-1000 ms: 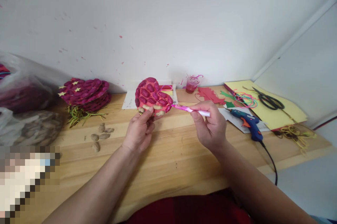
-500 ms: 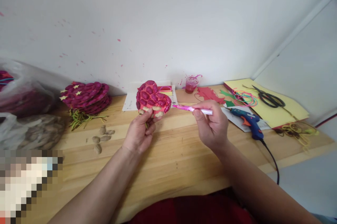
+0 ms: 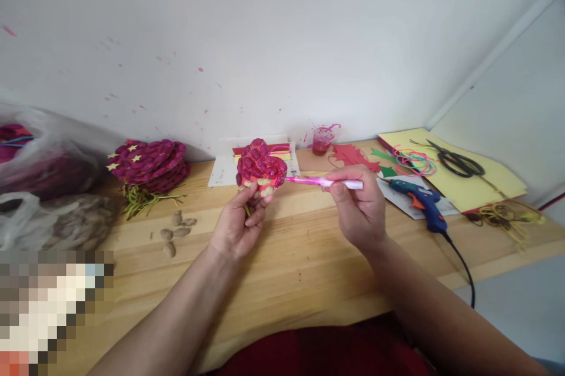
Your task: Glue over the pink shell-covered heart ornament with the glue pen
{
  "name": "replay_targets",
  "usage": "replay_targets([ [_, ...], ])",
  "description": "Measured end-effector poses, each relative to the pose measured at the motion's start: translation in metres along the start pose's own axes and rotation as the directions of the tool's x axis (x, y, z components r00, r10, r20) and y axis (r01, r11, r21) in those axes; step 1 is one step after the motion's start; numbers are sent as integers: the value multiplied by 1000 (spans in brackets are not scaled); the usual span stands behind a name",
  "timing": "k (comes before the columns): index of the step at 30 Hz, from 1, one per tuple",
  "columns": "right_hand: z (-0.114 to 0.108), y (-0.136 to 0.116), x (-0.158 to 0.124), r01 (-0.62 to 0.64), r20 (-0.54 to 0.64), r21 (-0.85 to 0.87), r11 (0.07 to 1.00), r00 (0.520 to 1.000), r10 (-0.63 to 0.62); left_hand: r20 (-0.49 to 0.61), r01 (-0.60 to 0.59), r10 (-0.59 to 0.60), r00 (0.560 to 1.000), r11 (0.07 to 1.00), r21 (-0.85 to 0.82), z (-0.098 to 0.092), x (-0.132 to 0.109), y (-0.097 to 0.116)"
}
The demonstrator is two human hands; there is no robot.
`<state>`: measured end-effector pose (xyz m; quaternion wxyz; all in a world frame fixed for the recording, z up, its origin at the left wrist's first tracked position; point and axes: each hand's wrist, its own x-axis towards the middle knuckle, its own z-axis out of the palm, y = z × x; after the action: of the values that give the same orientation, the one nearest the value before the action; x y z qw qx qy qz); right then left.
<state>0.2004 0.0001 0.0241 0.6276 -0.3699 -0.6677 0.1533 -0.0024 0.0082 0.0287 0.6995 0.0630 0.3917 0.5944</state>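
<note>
The heart-shaped piece [image 3: 260, 165], a flat heart covered in magenta-painted shells with a few bare ones along its lower edge, is held up above the wooden surface [image 3: 291, 270], toward its back edge and in front of the wall. The left hand [image 3: 241, 220] takes it from below. Its grip is closed on the heart's lower edge, thumb in front and fingers behind, so that the painted face tilts toward the camera. The right hand [image 3: 359, 211] has its grip pinched shut around a thin brush [image 3: 326, 182], white at the handle end and stained pink toward the tip. The brush lies almost level and its tip meets the heart's right edge. Behind the heart lie a white sheet [image 3: 222, 171] and some red and yellow paper strips. Just right of these a small clear cup [image 3: 321, 140] of pink paint stands by the wall, with red paper cut-outs [image 3: 351, 156] beside it. Further right a blue glue gun [image 3: 419, 202] lies on the surface, its cord running off the front edge. Beyond it, black scissors [image 3: 457, 161] and a tangle of coloured cords [image 3: 412, 162] rest on yellow paper [image 3: 468, 188]. To the left, a stack of painted hearts [image 3: 148, 159] with small yellow stars sits near the wall, a few loose bare shells [image 3: 176, 229] lie in front of it, and plastic bags [image 3: 48, 158] fill the far left.
</note>
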Motion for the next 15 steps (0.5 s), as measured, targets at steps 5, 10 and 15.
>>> replay_targets([
  [5,1,2,2,-27,-26,35,999,999,28,12,-1,0,1000,1000,15,1,-2,0],
  [10,2,2,1,-45,-6,39,998,999,45,21,-1,0,1000,999,49,0,-3,-1],
  [15,2,3,3,-68,-29,76,995,997,70,26,11,-12,1000,1000,22,1,-3,-1],
])
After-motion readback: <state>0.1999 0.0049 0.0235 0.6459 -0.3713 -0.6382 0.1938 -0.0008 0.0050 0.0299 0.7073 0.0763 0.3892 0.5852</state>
